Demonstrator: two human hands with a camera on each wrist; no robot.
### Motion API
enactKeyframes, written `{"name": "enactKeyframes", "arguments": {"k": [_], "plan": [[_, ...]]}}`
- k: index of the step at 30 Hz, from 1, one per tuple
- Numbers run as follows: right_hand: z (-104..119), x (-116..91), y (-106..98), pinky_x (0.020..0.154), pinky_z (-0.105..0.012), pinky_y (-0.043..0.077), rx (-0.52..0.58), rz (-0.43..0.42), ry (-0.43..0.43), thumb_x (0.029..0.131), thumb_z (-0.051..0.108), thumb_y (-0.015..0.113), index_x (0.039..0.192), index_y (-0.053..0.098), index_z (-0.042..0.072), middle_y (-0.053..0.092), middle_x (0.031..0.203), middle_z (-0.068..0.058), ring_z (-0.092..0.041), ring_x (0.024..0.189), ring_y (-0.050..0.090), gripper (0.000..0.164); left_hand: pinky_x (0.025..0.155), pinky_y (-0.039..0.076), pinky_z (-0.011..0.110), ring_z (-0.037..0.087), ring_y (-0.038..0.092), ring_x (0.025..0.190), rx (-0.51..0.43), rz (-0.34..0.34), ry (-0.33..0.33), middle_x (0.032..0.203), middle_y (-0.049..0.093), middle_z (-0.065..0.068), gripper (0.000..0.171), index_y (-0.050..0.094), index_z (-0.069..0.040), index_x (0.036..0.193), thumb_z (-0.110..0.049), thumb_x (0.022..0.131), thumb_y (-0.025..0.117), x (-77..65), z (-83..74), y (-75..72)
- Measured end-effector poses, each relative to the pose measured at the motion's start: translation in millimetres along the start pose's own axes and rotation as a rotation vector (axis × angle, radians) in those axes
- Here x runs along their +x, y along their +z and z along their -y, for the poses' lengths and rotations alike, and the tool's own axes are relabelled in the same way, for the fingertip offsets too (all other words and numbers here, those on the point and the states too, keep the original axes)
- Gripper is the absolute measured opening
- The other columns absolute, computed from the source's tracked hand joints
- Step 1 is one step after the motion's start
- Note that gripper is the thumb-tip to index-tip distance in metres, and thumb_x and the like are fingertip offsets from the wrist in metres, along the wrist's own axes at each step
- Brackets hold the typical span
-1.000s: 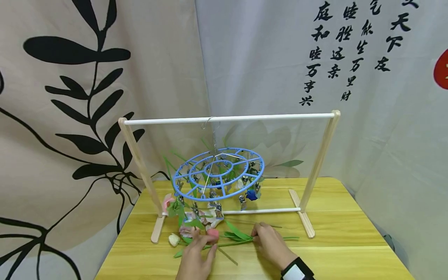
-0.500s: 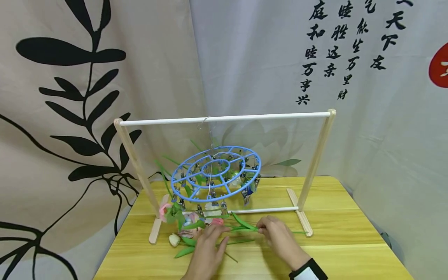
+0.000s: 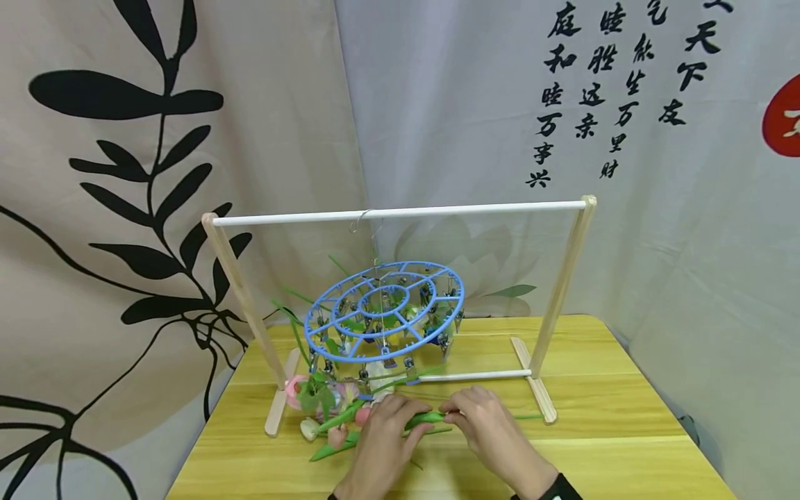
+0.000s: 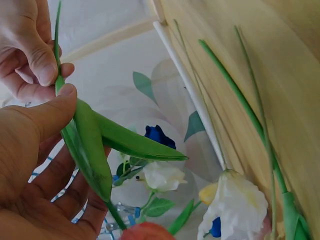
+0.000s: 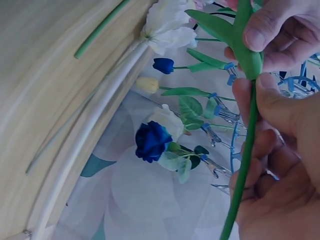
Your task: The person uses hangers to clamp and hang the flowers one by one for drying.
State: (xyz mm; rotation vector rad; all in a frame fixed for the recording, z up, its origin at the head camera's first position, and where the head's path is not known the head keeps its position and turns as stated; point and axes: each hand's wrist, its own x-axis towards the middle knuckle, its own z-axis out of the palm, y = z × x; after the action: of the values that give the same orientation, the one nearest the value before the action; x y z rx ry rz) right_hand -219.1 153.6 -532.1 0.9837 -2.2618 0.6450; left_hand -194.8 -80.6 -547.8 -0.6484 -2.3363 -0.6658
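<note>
Both hands hold one artificial tulip with a green stem and a red-pink head (image 4: 145,233). My left hand (image 3: 385,439) pinches its green leaves (image 4: 90,145) between thumb and fingers. My right hand (image 3: 494,434) pinches the stem (image 5: 247,155) just below the leaf base, close to the left fingertips. The bare stem end runs out past the right hand. Behind the hands, a round blue clip hanger (image 3: 384,312) hangs from a wooden stand's white bar (image 3: 437,210). Its metal clips hold a blue rose (image 5: 152,141), a yellow tulip (image 5: 147,85) and other flowers.
Left of the hands, a white tulip (image 3: 309,428), a pale pink tulip (image 3: 337,436) and a pink flower (image 3: 295,391) lie or hang low. The stand's lower white bar (image 3: 475,376) and right foot (image 3: 534,382) stand on the wooden table (image 3: 625,430).
The tulip has come up off the tabletop. My left hand has moved right onto its leaves, and the right hand has shifted slightly right along the stem. The hanger has turned a little.
</note>
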Motion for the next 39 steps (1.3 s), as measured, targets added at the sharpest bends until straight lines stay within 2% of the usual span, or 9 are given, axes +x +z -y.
{"name": "enactKeyframes", "arguments": {"k": [6,10,14,18,20,23,30,35,39], "plan": [[4.7,4.5,-5.4,0.075,-0.021,0.051,0.016,-0.052,-0.044,0.087,0.009,0.098,0.105,0.080,0.020,0.084,0.101,0.013,-0.005,0.089,0.068,0.028,0.088,0.068,0.032,0.011,0.079,0.100,-0.035,0.044,-0.032,0.109,0.085,-0.007,0.023,0.088,-0.021,0.114,-0.026,0.094,0.098,4.1,-0.5,-5.6],[8.5,8.6,-11.4,0.079,-0.022,0.055,0.013,-0.109,-0.060,0.085,0.008,0.101,0.107,0.081,0.020,0.083,0.105,0.012,-0.008,0.094,0.071,0.032,0.089,0.070,0.034,0.015,0.082,0.103,-0.042,0.064,-0.075,0.113,0.087,-0.004,0.020,0.087,-0.019,0.116,-0.024,0.098,0.094,6.3,-0.1,-9.5],[12.9,10.7,-18.3,0.085,-0.019,0.057,0.084,-0.193,-0.068,0.096,0.009,0.096,0.112,0.082,0.021,0.081,0.107,0.011,-0.008,0.096,0.072,0.024,0.090,0.071,0.036,0.019,0.084,0.105,-0.069,0.058,-0.112,0.115,0.088,-0.002,0.017,0.087,-0.017,0.116,-0.022,0.101,0.092,8.6,2.9,-12.8],[15.1,6.2,-23.3,0.072,-0.009,0.052,0.217,-0.235,-0.070,0.104,0.006,0.088,0.110,0.082,0.023,0.075,0.093,0.014,0.001,0.079,0.062,0.020,0.087,0.071,0.035,0.020,0.085,0.102,-0.127,0.058,-0.167,0.114,0.089,-0.001,0.015,0.088,-0.016,0.117,-0.024,0.104,0.090,8.5,5.9,-18.2],[15.2,2.8,-24.4,0.065,-0.007,0.048,0.261,-0.227,-0.042,0.102,0.001,0.088,0.105,0.081,0.024,0.072,0.085,0.015,0.007,0.073,0.055,0.024,0.086,0.071,0.034,0.019,0.085,0.101,-0.150,0.059,-0.193,0.113,0.089,-0.001,0.016,0.088,-0.017,0.118,-0.026,0.105,0.088,8.6,7.0,-21.0],[13.8,-0.5,-24.1,0.062,-0.007,0.051,0.288,-0.204,0.055,0.100,-0.002,0.088,0.101,0.084,0.023,0.076,0.081,0.016,0.013,0.071,0.059,0.026,0.085,0.070,0.032,0.018,0.085,0.099,-0.176,0.051,-0.219,0.111,0.089,-0.003,0.016,0.088,-0.018,0.118,-0.027,0.105,0.088,9.3,8.3,-23.9],[10.1,1.2,-25.5,0.069,-0.026,0.070,0.441,-0.207,0.333,0.110,0.003,0.079,0.117,0.083,0.011,0.085,0.094,0.007,-0.003,0.079,0.080,0.010,0.092,0.067,0.035,0.016,0.084,0.104,-0.202,0.046,-0.282,0.114,0.089,-0.009,0.015,0.089,-0.025,0.118,-0.029,0.103,0.090,9.1,7.3,-27.3],[12.6,6.7,-27.6,0.074,-0.033,0.073,0.644,-0.255,0.368,0.114,-0.002,0.072,0.124,0.078,-0.001,0.087,0.099,-0.011,-0.011,0.085,0.086,0.012,0.096,0.057,0.032,0.018,0.084,0.108,-0.219,0.069,-0.345,0.116,0.089,-0.012,0.017,0.089,-0.030,0.118,-0.035,0.102,0.090,7.1,5.4,-29.6],[15.4,12.2,-29.1,0.076,-0.035,0.074,0.736,-0.286,0.349,0.114,-0.006,0.069,0.120,0.077,-0.007,0.087,0.099,-0.018,-0.010,0.086,0.087,0.010,0.096,0.059,0.033,0.019,0.084,0.109,-0.223,0.061,-0.334,0.116,0.090,-0.011,0.018,0.089,-0.028,0.118,-0.035,0.102,0.090,6.7,5.6,-29.2]]}}
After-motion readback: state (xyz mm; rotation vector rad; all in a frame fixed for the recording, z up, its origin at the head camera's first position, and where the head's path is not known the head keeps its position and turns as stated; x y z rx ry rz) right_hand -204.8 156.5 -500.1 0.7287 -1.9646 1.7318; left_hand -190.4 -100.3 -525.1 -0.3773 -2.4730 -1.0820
